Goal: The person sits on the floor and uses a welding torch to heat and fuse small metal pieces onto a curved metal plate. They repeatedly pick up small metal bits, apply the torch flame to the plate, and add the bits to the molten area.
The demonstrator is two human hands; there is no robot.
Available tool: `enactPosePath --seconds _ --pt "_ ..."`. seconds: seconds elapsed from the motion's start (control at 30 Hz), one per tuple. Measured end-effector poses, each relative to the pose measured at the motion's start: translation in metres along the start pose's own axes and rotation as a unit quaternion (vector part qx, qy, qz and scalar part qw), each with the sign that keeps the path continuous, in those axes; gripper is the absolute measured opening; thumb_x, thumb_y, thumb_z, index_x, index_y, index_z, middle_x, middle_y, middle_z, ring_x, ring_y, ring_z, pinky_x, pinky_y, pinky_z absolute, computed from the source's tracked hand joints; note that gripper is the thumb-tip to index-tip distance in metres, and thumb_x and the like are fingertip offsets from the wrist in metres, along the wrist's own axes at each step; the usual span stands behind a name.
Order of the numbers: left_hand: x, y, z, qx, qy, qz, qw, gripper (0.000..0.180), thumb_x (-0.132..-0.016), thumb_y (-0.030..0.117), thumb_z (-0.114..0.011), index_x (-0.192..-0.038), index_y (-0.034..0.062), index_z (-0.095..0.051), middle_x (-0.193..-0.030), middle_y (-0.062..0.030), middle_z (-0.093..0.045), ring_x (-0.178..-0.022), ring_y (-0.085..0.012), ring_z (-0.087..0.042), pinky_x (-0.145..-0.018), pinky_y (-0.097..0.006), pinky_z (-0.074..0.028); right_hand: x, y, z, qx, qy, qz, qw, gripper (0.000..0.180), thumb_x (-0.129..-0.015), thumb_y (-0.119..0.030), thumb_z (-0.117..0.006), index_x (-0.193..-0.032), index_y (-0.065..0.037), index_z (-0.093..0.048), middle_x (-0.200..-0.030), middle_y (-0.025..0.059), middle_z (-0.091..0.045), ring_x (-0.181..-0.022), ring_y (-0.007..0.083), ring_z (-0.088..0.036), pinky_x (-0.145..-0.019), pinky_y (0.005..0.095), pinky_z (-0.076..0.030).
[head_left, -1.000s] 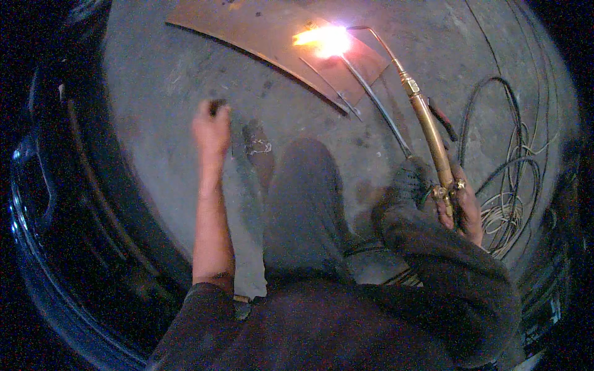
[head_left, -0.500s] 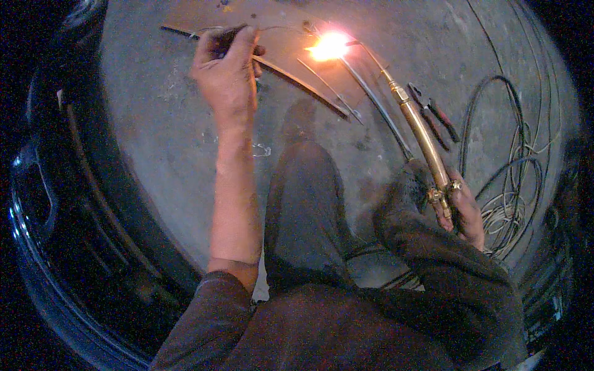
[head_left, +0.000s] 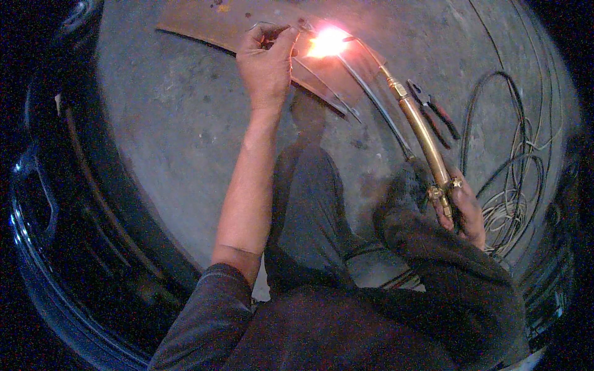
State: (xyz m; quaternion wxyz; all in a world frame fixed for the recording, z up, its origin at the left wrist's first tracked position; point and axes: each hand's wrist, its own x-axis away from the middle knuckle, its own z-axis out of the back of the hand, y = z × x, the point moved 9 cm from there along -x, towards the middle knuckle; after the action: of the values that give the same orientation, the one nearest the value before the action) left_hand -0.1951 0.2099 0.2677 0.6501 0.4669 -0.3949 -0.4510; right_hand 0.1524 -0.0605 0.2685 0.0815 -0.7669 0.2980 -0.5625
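My right hand (head_left: pixel 470 213) is wrapped round the valve end of a brass gas torch (head_left: pixel 424 133). From its thin, bent tip burns a bright flame (head_left: pixel 328 42), over the far end of a long metal rod (head_left: pixel 374 99). The glare hides what lies under the flame. My left hand (head_left: pixel 266 68) is closed in a pinch just left of the flame, holding a thin wire (head_left: pixel 260 23) that loops behind the fingers. Beneath this hand lies a rusty metal plate (head_left: pixel 204 21). A thin, straight rod (head_left: pixel 328 89) rests across the plate's near edge.
Red-handled pliers (head_left: pixel 440 117) lie on the concrete floor (head_left: pixel 185 117), right of the torch. Coiled hoses and cables (head_left: pixel 504 213) spread along the right side. A dark, curved, shiny-edged object (head_left: pixel 37 210) borders the left. My knee (head_left: pixel 306 179) juts up in the middle.
My left hand has moved right, closer to the flame, uncovering more of the plate's left part. The torch and my right hand have stayed nearly still.
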Motion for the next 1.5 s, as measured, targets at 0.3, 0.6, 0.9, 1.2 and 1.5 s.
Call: enactPosePath --seconds 0.3,0.6,0.9,1.2,1.5 --pt "0.002 -0.007 -0.005 -0.004 0.003 -0.005 1.0 0.014 -0.086 0.012 -0.076 -0.089 0.0002 -0.07 -0.082 -0.003 -0.069 -0.071 -0.009 -0.061 -0.064 -0.025 -0.051 -0.001 -0.002 -0.003 0.015 -0.003 0.001 1.0 0.098 -0.09 -0.053 -0.069 -0.159 -0.002 -0.022 -0.082 0.008 -0.063 -0.044 0.0065 -0.047 -0.037 0.0196 -0.036" --pt "0.001 -0.012 -0.003 -0.022 0.011 -0.006 1.0 0.013 -0.085 0.013 -0.076 -0.089 0.0012 -0.072 -0.082 -0.0019 -0.069 -0.074 -0.0087 -0.059 -0.066 -0.025 -0.048 0.0 0.001 0.0 0.007 0.009 -0.005 1.0 0.097 -0.091 -0.052 -0.069 -0.16 -0.002 -0.021 -0.081 0.0082 -0.063 -0.044 0.0066 -0.047 -0.037 0.0191 -0.037" --pt "0.003 -0.011 -0.001 -0.026 0.015 -0.019 0.999 0.014 -0.085 0.013 -0.076 -0.09 0.0006 -0.072 -0.084 -0.0024 -0.07 -0.074 -0.0096 -0.06 -0.067 -0.025 -0.048 -0.002 -0.004 -0.009 -0.027 -0.008 -0.002 1.0 0.095 -0.092 -0.046 -0.07 -0.16 -0.002 -0.02 -0.089 0.0078 -0.065 -0.047 0.0049 -0.048 -0.039 0.0172 -0.037" --pt "0.002 -0.018 -0.003 -0.019 0.017 0.002 1.0 0.014 -0.085 0.012 -0.075 -0.091 -0.0002 -0.071 -0.083 -0.003 -0.07 -0.074 -0.0097 -0.06 -0.067 -0.025 -0.048 -0.001 -0.004 -0.007 -0.017 -0.011 0.002 1.0 0.093 -0.093 -0.047 -0.067 -0.159 0.0 -0.021 -0.083 0.0069 -0.063 -0.046 0.0064 -0.046 -0.038 0.0196 -0.033" --pt "0.002 -0.023 -0.005 -0.027 0.016 -0.012 0.999 0.013 -0.084 0.011 -0.075 -0.091 0.0008 -0.071 -0.083 -0.002 -0.07 -0.074 -0.0098 -0.06 -0.068 -0.025 -0.049 -0.001 0.002 -0.001 -0.043 0.019 0.007 0.999 0.093 -0.092 -0.045 -0.07 -0.159 -0.001 -0.022 -0.091 0.009 -0.066 -0.048 0.0061 -0.047 -0.038 0.0187 -0.033"
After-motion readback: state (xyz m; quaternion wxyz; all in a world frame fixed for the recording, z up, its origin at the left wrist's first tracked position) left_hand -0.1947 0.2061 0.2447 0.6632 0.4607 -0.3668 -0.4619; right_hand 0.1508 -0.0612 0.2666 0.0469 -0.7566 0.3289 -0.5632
